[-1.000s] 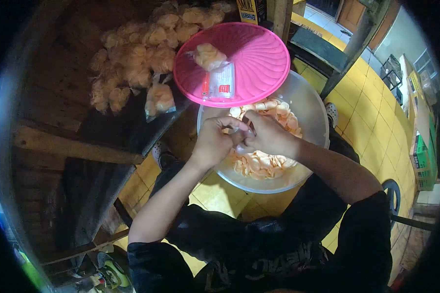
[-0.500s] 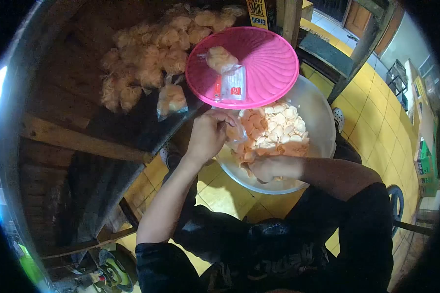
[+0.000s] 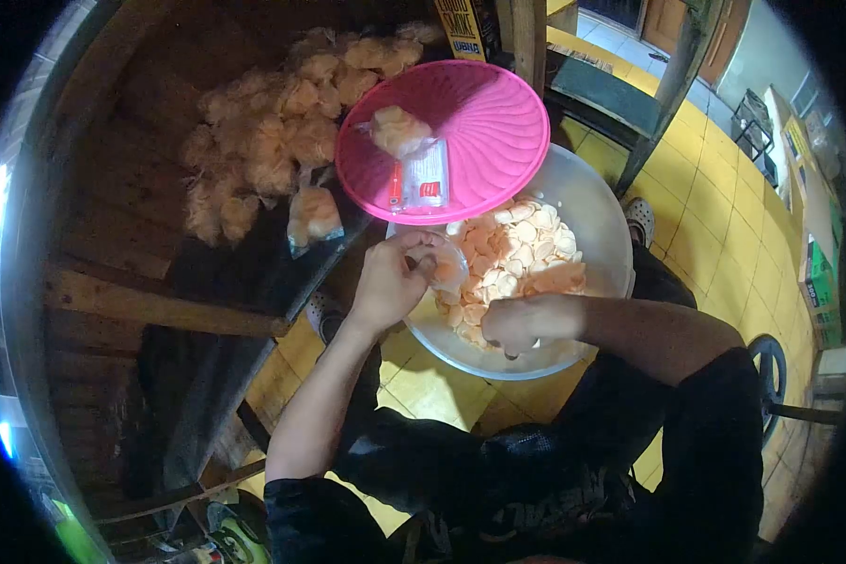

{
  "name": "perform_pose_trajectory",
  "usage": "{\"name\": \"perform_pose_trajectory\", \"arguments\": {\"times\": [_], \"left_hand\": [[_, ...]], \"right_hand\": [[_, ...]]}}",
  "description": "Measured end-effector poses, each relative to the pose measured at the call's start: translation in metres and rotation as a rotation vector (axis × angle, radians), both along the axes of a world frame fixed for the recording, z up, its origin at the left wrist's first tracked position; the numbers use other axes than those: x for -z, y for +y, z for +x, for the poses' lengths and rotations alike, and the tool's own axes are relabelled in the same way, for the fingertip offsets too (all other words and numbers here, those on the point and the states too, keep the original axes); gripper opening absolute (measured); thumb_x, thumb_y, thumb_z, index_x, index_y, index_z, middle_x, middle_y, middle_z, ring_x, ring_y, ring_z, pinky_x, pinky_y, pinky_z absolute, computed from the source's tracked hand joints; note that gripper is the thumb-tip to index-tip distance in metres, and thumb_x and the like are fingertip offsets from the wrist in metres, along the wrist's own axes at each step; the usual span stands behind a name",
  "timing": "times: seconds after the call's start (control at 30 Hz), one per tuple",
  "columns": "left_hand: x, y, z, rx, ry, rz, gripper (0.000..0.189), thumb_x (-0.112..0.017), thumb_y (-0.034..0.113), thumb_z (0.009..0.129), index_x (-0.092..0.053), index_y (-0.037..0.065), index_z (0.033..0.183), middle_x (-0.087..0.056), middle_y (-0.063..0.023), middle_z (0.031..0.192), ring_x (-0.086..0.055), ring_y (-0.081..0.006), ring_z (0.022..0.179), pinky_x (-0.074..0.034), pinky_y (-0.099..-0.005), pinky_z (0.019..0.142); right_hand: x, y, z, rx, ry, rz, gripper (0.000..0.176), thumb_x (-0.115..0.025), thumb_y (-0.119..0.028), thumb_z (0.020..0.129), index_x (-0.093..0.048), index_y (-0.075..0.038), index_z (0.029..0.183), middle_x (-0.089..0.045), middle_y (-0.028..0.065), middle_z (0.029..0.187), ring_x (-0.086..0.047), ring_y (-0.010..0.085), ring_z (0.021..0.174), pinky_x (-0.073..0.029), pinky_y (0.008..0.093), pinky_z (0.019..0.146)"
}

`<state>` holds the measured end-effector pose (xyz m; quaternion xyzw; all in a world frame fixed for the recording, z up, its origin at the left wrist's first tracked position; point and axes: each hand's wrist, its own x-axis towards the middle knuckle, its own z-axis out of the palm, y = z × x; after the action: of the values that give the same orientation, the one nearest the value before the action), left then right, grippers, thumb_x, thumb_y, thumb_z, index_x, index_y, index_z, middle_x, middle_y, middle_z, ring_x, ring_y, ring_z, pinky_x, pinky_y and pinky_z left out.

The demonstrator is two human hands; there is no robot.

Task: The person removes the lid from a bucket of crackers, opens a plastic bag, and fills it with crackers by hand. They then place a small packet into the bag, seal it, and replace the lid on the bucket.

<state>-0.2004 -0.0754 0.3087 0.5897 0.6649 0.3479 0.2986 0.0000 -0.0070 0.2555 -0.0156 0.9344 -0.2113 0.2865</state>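
Note:
My left hand (image 3: 390, 282) is closed on the rim of a small clear plastic bag (image 3: 449, 267), with a few pale orange crackers seen through it. The bag is held over the left side of a large translucent tub (image 3: 606, 216). In the tub lies a heap of thin round crackers (image 3: 526, 246), whitish and pale orange. My right hand (image 3: 522, 321) is down at the near side of the heap, its fingers curled around crackers; the fingertips are partly hidden. A pink ribbed plastic lid (image 3: 498, 122) rests over the tub's far edge, carrying a filled bag (image 3: 399, 130) and flat printed plastic packets (image 3: 425, 177).
Many filled cracker bags (image 3: 301, 113) are piled on a dark wooden surface at the left, and one more bag (image 3: 314, 216) lies near its edge. A Liquid Smoke box (image 3: 461, 28) stands behind the lid. A wooden post (image 3: 529, 47) and bench rise beyond the tub.
My right hand has shifted slightly right within the crackers and its fingers have curled in. The left hand still holds the bag, now opened wider. The whole view has shifted a little.

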Motion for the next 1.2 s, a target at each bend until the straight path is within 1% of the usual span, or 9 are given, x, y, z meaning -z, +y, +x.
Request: {"name": "perform_pose_trajectory", "arguments": {"times": [0.23,0.3,0.47,0.57,0.77,0.93,0.97,1.07,1.2], "left_hand": [[-0.021,-0.006,0.011,0.099,-0.132,-0.170,0.044,-0.056,-0.009,0.087,-0.054,0.001,0.130,-0.066,-0.0045,0.099,-0.061,-0.0067,0.077,-0.050,-0.0231,0.064],[-0.028,-0.008,0.019,0.149,-0.161,-0.157,0.047,-0.056,-0.008,0.087,-0.052,0.002,0.133,-0.066,-0.0045,0.098,-0.061,-0.0067,0.077,-0.049,-0.0228,0.064],[-0.026,-0.009,0.037,0.155,-0.355,-0.173,0.062,-0.065,-0.006,0.083,-0.044,0.004,0.141,-0.059,-0.0096,0.124,-0.064,-0.0104,0.082,-0.054,-0.0251,0.071],[-0.025,-0.009,0.039,0.233,-0.176,-0.086,0.065,-0.067,-0.004,0.083,-0.042,0.003,0.143,-0.051,-0.0115,0.138,-0.066,-0.0139,0.087,-0.055,-0.0267,0.073],[-0.032,-0.007,0.049,0.229,-0.139,-0.097,0.068,-0.075,0.004,0.081,-0.044,0.005,0.142,-0.052,-0.0125,0.139,-0.066,-0.0159,0.093,-0.056,-0.0265,0.073],[-0.027,-0.013,0.056,0.239,-0.105,-0.014,0.059,-0.076,0.011,0.079,-0.053,0.003,0.133,-0.058,-0.0178,0.130,-0.069,-0.0211,0.085,-0.056,-0.0322,0.073],[-0.028,-0.014,0.059,0.230,-0.141,-0.013,0.059,-0.077,0.013,0.078,-0.054,0.002,0.132,-0.059,-0.0182,0.128,-0.069,-0.0226,0.086,-0.056,-0.0329,0.074],[-0.017,-0.011,0.059,0.199,-0.043,0.186,0.055,-0.077,0.012,0.077,-0.057,0.001,0.127,-0.061,-0.0187,0.123,-0.069,-0.0270,0.084,-0.056,-0.0342,0.075],[-0.020,-0.010,0.053,0.137,0.033,0.040,0.054,-0.075,0.004,0.079,-0.056,0.002,0.130,-0.058,-0.0135,0.128,-0.065,-0.0157,0.096,-0.058,-0.0275,0.069]], "right_hand": [[-0.088,0.055,0.023,0.280,0.398,-0.515,0.032,-0.071,-0.018,0.076,-0.068,0.004,0.099,-0.068,0.0157,0.091,-0.066,0.0225,0.087,-0.051,0.0341,0.078],[-0.097,0.059,0.026,0.590,0.366,-0.807,0.035,-0.070,-0.020,0.082,-0.067,0.005,0.107,-0.068,0.0137,0.095,-0.064,0.0164,0.091,-0.050,0.0303,0.080],[-0.078,0.065,0.021,0.574,0.413,-0.671,0.030,-0.070,-0.018,0.087,-0.067,0.001,0.111,-0.069,0.0081,0.097,-0.062,0.0122,0.089,-0.049,0.0280,0.082],[-0.076,0.065,0.019,0.526,0.363,-0.647,0.029,-0.069,-0.018,0.088,-0.068,0.001,0.109,-0.070,0.0087,0.098,-0.063,0.0134,0.090,-0.049,0.0285,0.083],[-0.067,0.057,0.017,0.708,0.318,-0.631,0.031,-0.072,-0.022,0.086,-0.064,0.003,0.103,-0.068,0.0136,0.095,-0.064,0.0177,0.093,-0.050,0.0318,0.080],[-0.066,0.045,0.014,0.919,0.561,-0.305,0.043,-0.080,-0.022,0.076,-0.054,0.000,0.101,-0.062,0.0159,0.093,-0.064,0.0228,0.088,-0.051,0.0357,0.073],[-0.059,0.045,0.013,0.917,0.658,-0.275,0.048,-0.080,-0.021,0.072,-0.055,0.004,0.105,-0.066,0.0226,0.088,-0.068,0.0319,0.090,-0.052,0.0419,0.078],[-0.059,0.040,0.010,0.983,0.648,-0.356,0.043,-0.076,-0.020,0.077,-0.055,0.004,0.106,-0.067,0.0215,0.089,-0.069,0.0308,0.089,-0.052,0.0413,0.078],[-0.038,0.039,0.004,0.891,0.692,-0.501,0.035,-0.069,-0.016,0.084,-0.054,0.003,0.109,-0.066,0.0225,0.099,-0.067,0.0286,0.095,-0.052,0.0387,0.079]]}}
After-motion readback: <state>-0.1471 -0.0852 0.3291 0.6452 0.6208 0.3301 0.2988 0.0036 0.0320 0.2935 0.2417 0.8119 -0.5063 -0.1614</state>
